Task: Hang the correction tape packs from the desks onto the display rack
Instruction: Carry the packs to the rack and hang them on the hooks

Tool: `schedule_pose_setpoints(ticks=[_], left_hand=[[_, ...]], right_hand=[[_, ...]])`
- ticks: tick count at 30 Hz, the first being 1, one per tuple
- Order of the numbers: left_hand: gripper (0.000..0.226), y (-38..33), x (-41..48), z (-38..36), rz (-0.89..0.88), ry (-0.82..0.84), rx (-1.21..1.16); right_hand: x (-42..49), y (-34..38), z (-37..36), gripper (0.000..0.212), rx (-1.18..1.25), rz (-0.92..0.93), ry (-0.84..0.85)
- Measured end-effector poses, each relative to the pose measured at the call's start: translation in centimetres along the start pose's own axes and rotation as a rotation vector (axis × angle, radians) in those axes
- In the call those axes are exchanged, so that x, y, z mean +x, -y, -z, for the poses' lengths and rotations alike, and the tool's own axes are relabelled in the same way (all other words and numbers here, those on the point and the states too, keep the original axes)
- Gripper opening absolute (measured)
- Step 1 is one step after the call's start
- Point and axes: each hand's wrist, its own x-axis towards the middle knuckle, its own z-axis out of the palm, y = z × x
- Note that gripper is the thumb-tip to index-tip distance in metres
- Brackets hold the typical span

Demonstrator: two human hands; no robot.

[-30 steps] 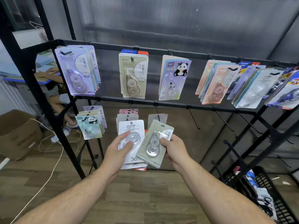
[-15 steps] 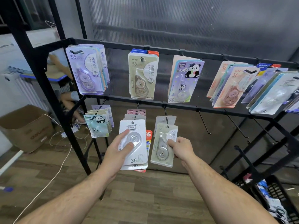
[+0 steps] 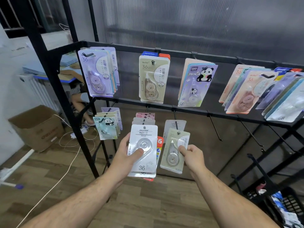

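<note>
Low in the centre of the frame the right hand pinches the pale green pack, its hole just at the tip of the hook, so an early release could drop it, while the left hand grips the white stack, which may slide apart.

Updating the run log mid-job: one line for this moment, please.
left hand: holds stack of packs | right hand: pinches green pack, hole at lower hook | step: hanging
</note>
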Motion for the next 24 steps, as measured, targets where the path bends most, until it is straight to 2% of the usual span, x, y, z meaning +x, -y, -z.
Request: schedule_pose_setpoints(ticks=[2,4,7,10,11,14,17,22,24], left_hand=[[0.078,0.2,0.0,-0.1,-0.003,0.023,-0.002],[0.077,0.2,-0.2,-0.2,-0.009,0.043,0.009],[0.075,0.2,-0.3,-0.5,-0.017,0.054,0.026],[0.071,0.3,-0.3,-0.6,-0.007,0.076,0.03],[0.07,0.4,-0.3,-0.7,-0.001,0.079,0.025],[0.063,0.7,-0.4,-1.4,0.029,0.058,0.012],[0.042,0.9,-0.4,-2.4,0.067,0.047,0.047],[0.025,0.6,-0.7,-3.0,0.081,0.056,0.102],[0.01,0.6,-0.9,-3.1,0.058,0.028,0.139]], right_hand=[[0.2,0.6,0.0,0.036,-0.098,-0.027,-0.013],[0.4,1.7,-0.1,0.047,-0.322,-0.034,-0.018],[-0.3,3.6,-0.2,0.044,-0.464,-0.021,-0.089],[-1.7,3.6,-0.8,0.027,-0.304,0.018,-0.114],[-2.5,3.4,-1.0,0.022,-0.202,0.038,-0.084],[-5.4,3.6,-1.5,0.028,0.029,0.083,0.107],[-7.7,4.2,-1.7,0.023,0.07,0.11,0.277],[-7.9,3.9,-0.6,0.022,0.045,0.078,0.29],[-7.9,3.9,-0.2,0.035,0.047,0.073,0.281]])
